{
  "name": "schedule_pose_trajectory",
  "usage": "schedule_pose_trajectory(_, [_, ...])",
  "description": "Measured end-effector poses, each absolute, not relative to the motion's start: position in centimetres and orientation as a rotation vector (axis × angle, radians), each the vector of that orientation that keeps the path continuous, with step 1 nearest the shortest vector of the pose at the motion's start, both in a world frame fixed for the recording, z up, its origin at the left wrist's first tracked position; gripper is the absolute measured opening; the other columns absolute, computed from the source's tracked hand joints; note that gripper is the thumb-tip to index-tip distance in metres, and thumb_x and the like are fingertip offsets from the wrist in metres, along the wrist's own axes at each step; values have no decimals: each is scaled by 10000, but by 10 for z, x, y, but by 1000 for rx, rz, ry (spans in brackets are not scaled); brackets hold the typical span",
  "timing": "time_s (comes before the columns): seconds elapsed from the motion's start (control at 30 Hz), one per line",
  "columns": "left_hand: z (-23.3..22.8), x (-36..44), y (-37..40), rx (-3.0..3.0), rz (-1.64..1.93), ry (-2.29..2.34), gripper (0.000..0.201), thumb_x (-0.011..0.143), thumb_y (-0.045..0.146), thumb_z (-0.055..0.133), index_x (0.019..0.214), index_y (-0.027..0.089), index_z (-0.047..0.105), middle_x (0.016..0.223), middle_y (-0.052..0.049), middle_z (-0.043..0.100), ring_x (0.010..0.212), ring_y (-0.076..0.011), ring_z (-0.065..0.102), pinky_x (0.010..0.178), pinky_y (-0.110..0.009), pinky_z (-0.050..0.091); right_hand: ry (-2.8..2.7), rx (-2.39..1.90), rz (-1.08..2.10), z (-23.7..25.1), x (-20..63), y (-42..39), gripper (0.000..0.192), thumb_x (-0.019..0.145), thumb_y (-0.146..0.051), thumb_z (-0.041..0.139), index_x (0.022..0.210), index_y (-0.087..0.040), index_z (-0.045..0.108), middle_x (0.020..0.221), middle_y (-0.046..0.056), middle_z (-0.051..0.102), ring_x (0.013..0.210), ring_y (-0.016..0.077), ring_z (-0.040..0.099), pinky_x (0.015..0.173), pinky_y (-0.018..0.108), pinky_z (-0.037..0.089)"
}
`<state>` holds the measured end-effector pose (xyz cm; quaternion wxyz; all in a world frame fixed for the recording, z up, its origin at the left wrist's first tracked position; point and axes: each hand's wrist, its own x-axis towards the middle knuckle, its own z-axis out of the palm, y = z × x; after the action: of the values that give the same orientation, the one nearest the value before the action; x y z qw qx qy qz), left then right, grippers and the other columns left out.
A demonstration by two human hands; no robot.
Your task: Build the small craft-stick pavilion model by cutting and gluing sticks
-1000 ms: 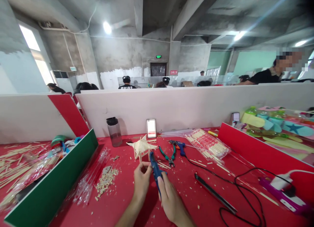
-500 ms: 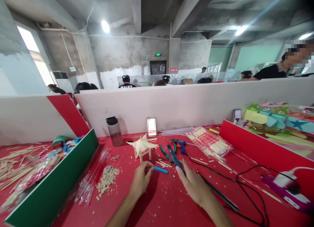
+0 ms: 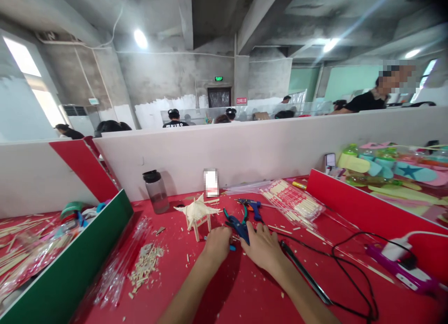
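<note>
My left hand point(image 3: 219, 243) is closed in a fist over a slim blue pen point(image 3: 232, 248), whose blue end shows beside the fingers. My right hand point(image 3: 263, 244) has its thumb and fingers around the handle of a dark blue plier-like tool point(image 3: 241, 228). That tool overlaps green-handled pliers point(image 3: 227, 215). Just beyond my left hand stands a small pavilion model point(image 3: 198, 212) of pale wooden sticks, with a pointed roof on thin legs. A blue glue gun point(image 3: 256, 208) lies beyond my right hand.
Scraps of cut sticks point(image 3: 145, 265) and clear plastic wrappers point(image 3: 117, 268) lie left. A dark-lidded bottle point(image 3: 156, 193) stands by the white partition point(image 3: 245, 151). Packed sticks point(image 3: 294, 200), a black rod point(image 3: 306, 272), cables and a purple power strip point(image 3: 395, 268) lie right. Green point(image 3: 70, 263) and red dividers flank the table.
My left hand has moved forward and closed over the pen. My right hand has lowered the blue tool towards the table, its fingers more bunched. The whole view has shifted slightly.
</note>
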<state>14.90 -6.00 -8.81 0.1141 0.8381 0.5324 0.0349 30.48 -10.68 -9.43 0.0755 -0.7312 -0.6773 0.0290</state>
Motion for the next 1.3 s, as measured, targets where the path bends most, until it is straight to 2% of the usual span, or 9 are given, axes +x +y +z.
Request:
schedule_pose_trajectory(0.2, [-72,160,-62,2486,-43,1639,287,898,58,531,1127,108,697,1089,-218,741,1080,-355,711,870,-423,551,-1964,-2209,35,-98,306,-84,600,981,-434,476,1466,-81,482,1287,303,581,1185,427,548,939,567,404])
schedule_pose_trajectory(0.37, [-72,164,-60,2507,-72,1648,298,922,71,508,1154,109,692,1117,-217,739,1093,-354,711,899,-453,561,-1936,-2252,46,-110,304,-78,640,954,-460,520,1464,-75,480,1296,306,569,1204,428,520,940,561,396])
schedule_pose_trajectory(0.67, [-82,161,-56,2540,-75,1602,239,903,69,542,1066,119,710,1107,-206,741,1098,-340,706,913,-428,546,-1927,-2205,-2,-115,299,-83,710,917,-431,562,1496,-42,431,1367,320,516,1246,428,480,940,583,405])
schedule_pose_trajectory(0.8, [-83,150,-61,2553,26,1548,234,926,95,523,1115,119,659,1105,-204,729,1101,-334,692,885,-405,534,-1934,-2186,16,-112,302,-85,703,933,-464,557,1505,-74,437,1390,297,519,1262,427,482,986,591,383])
schedule_pose_trajectory(0.97, [-66,121,-70,2560,232,1429,189,954,131,501,1081,177,634,1055,-109,738,1007,-245,699,836,-311,506,-1929,-1971,52,-96,307,-90,527,973,-398,538,1434,-143,529,1351,228,576,1250,377,514,1026,506,398])
schedule_pose_trajectory(1.03, [-55,109,-74,2556,370,1365,202,968,135,469,1047,210,640,1043,-58,739,999,-202,683,851,-274,482,-1935,-1704,180,-87,302,-93,411,961,-288,534,1349,-164,586,1272,178,637,1199,323,563,1025,445,421])
schedule_pose_trajectory(1.13, [-38,95,-79,2401,687,1223,166,940,165,506,943,212,665,926,-29,739,874,-190,673,762,-258,472,-1843,-1205,621,-73,282,-98,315,914,-225,556,1220,-196,628,1087,88,716,1006,236,667,921,354,509])
schedule_pose_trajectory(1.2, [-29,87,-80,2281,814,1181,139,919,184,528,925,201,666,877,-29,733,813,-184,664,728,-254,472,-1700,-929,880,-66,264,-98,269,912,-264,577,1166,-205,644,1040,59,731,954,219,694,862,335,545])
schedule_pose_trajectory(1.3, [-19,78,-77,2150,953,1120,130,912,233,555,918,189,676,885,-43,733,816,-185,670,735,-256,487,-1471,-760,1000,-63,240,-95,265,889,-301,646,1129,-195,681,1028,67,748,961,229,710,875,358,553])
